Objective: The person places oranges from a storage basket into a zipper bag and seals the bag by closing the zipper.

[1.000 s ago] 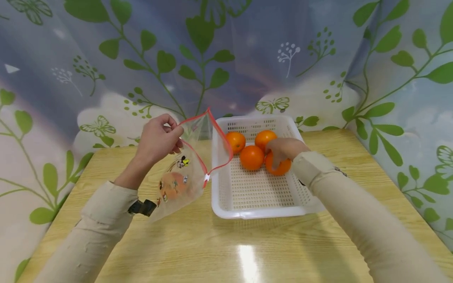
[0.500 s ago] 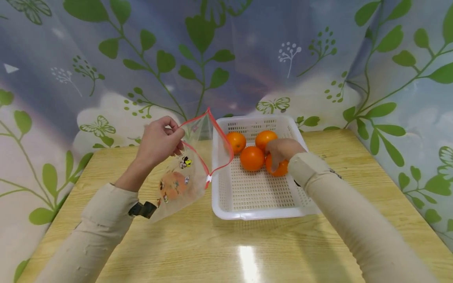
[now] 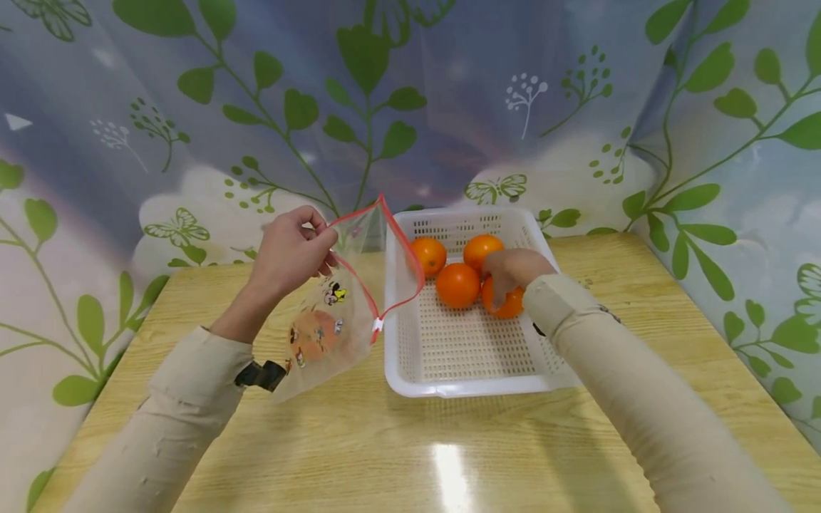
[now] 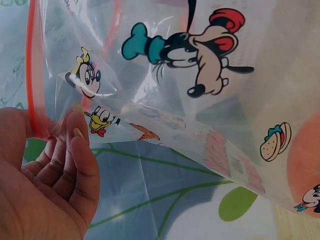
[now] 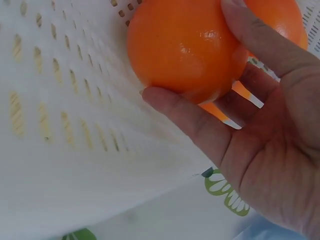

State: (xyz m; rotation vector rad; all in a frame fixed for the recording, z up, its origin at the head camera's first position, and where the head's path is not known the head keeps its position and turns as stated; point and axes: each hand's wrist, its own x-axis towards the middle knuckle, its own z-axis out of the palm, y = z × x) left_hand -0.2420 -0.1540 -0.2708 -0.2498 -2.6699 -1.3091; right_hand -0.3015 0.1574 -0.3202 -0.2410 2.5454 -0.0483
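Observation:
My left hand [image 3: 291,246] pinches the red-edged rim of a clear zip bag [image 3: 359,342] printed with cartoon figures. The bag's mouth gapes toward the right, and its white slider hangs at the near corner. Low inside the bag, a round orange fruit [image 3: 316,335] shows through the film. My right hand [image 3: 516,271] reaches into a white basket, its thumb and fingers curled round an orange [image 5: 185,50]. Beside that one lie three more oranges, among them a front one [image 3: 457,286], a left one [image 3: 428,256] and a rear one [image 3: 482,251].
The white perforated basket [image 3: 474,387] stands on a light wooden table [image 3: 359,456], right of the bag. Behind the table hangs a cloth [image 3: 449,107] printed with leaves and butterflies. A dark strap [image 3: 259,375] sits at my left sleeve.
My right forearm has shifted slightly left, while the hand stays at the same orange in the basket. The left hand and the bag have hardly moved.

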